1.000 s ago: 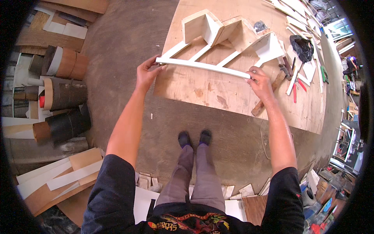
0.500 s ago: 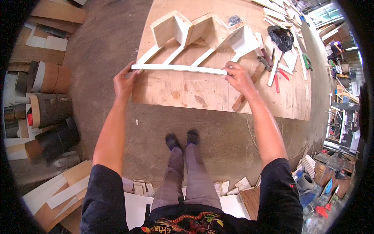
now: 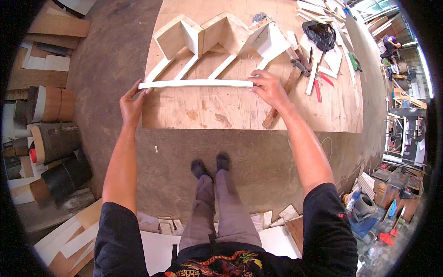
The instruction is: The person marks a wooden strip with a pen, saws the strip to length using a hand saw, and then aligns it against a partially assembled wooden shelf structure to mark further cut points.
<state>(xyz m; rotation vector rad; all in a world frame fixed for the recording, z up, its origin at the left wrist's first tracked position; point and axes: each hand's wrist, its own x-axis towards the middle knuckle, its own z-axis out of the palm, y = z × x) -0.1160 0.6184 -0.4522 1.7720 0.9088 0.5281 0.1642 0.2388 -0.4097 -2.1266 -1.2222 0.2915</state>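
Observation:
A zigzag wooden frame of joined boards lies on a plywood work surface. Several slanted white slats run from it toward me and meet a long white strip along the near side. My left hand is closed on the strip's left end, thumb beneath and fingers at the tip. At the right end, my right hand grips the strip between thumb and fingers, close to the rightmost slat. Just right of that hand, a hammer lies with its wooden handle toward me.
Red-handled pliers, a black plastic bag and a green-handled tool lie on the right of the plywood. White offcuts pile up at its far right. Wood sheets are stacked at left. Another person is far right.
The whole view has shifted and turned slightly, so the plywood and frame appear further left. Both hands still hold the strip's ends; my right fingers have moved slightly on it.

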